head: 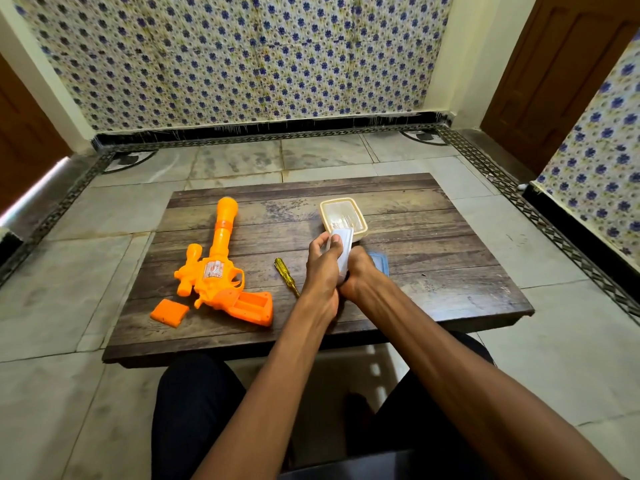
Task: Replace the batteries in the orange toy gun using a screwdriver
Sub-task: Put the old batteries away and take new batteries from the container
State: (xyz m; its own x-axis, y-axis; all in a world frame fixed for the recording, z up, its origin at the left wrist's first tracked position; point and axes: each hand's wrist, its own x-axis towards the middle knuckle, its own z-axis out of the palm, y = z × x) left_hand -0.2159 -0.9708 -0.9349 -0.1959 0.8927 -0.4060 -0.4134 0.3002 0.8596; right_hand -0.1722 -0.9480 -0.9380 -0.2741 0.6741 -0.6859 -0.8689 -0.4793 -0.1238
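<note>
While the toy gun (221, 271) lay left of the screwdriver (286, 276) on the bench (433, 271), its battery bay open and cover (169, 312) beside it, both hands, left (323, 263) and right (360, 271), gripped a white case (344, 251), probably to get batteries.

One toy gun (221, 271), one screwdriver (286, 276), two hands (322, 268)

Low wooden table (433, 271), clear lidless container (343, 216), blue lid (381, 263), floral wall cloth (242, 57)
</note>
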